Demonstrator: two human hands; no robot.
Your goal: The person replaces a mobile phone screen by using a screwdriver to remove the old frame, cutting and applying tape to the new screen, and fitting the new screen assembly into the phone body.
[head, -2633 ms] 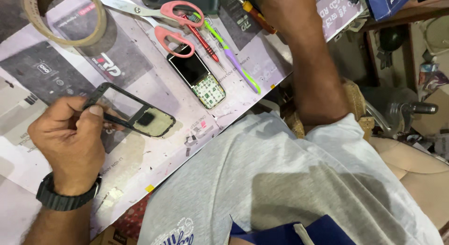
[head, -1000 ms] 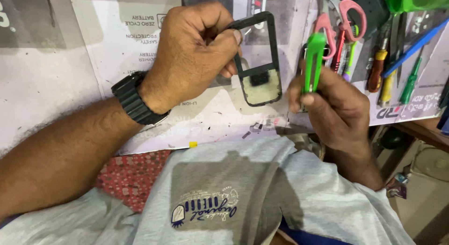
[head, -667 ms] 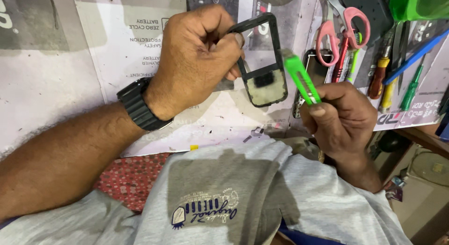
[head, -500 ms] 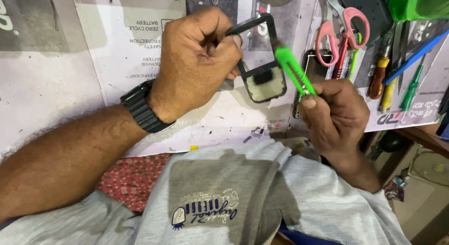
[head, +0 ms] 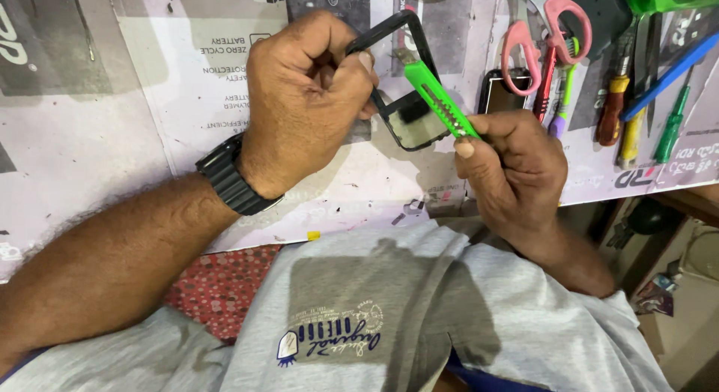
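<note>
We pinch the black phone frame (head: 404, 100) in our left hand (head: 303, 100), holding it above the counter (head: 112, 137). Our right hand (head: 513, 167), just right of the frame, grips a green cutter (head: 438, 100) whose blade end touches the frame's inner edge. Pink-handled scissors (head: 535, 40) lie further right.

Left hand (head: 303, 100) raised over the bench, fingers curled in, thumb and forefinger pinched tight, wrist bent, forearm running down to the lower left. Right hand (head: 513, 167) lower, closed in a fist, thumb pressed flat on top, knuckles turned outward.
</note>
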